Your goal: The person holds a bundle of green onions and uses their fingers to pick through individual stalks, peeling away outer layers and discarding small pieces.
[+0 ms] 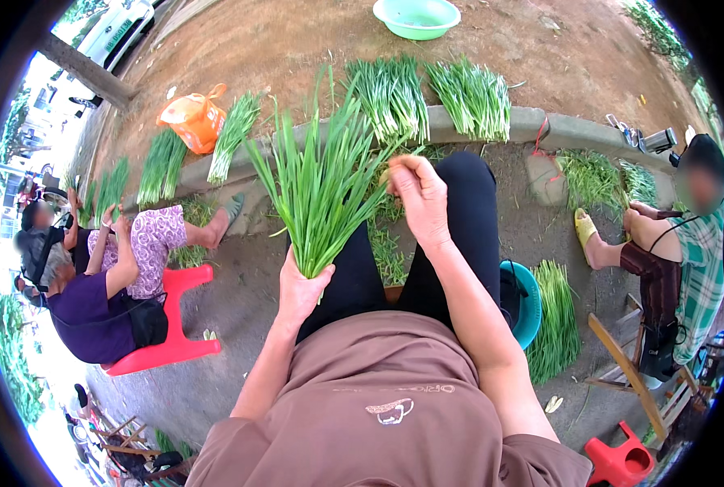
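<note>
My left hand (301, 286) is closed around the pale lower ends of a bunch of green garlic chives (319, 189), whose leaves fan out upward above my lap. My right hand (421, 198) is beside the leaf tips on the bunch's right side, with fingers curled and thumb against them. Something small and yellowish shows at its fingertips; whether that is a leaf is too blurred to tell. Loose green trimmings (389, 255) lie on the ground between my knees.
Bundled chives (392, 100) and another stack (471, 100) rest on the stone kerb (526, 125). An orange plastic bag (194, 119) stands left; a green basin (416, 21) is beyond. A teal basket (526, 304) and chives (553, 322) sit by my right thigh. People sit on both sides.
</note>
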The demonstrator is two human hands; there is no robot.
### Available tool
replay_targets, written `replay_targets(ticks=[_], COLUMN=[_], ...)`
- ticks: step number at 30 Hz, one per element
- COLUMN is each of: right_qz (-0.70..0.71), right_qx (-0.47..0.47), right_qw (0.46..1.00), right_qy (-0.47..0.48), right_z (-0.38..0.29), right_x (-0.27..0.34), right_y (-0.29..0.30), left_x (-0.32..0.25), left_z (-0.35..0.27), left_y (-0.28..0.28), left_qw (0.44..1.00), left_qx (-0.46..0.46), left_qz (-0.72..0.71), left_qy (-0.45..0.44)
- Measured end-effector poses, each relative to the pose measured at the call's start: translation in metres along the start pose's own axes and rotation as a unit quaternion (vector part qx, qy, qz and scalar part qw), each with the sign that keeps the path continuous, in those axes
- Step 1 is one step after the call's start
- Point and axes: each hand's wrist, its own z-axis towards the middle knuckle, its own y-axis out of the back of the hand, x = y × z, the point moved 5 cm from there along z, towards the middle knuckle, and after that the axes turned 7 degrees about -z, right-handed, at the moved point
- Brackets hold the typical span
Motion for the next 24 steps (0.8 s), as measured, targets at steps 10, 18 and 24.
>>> replay_targets(ticks=[10,18,24], right_qz=[0.082,-0.158,-0.258], right_qx=[-0.037,-0.014,0.082], right_qw=[0.989,0.975,0.951], right_qy=[-0.121,0.158,0.148], right_z=[0.0,0.006,0.003], right_x=[-0.035,0.008,0.002], right_y=[0.002,0.0,-0.012], left_x=[0.007,0.005,0.006], left_z=[0.004,0.003,0.009], left_y=[-0.005,-0.007,-0.013], left_qw=[0.999,0.998,0.994], left_qx=[0.028,0.019,0.024], left_qz=[-0.005,0.022,0.095], left_qy=[-0.035,-0.046,-0.053])
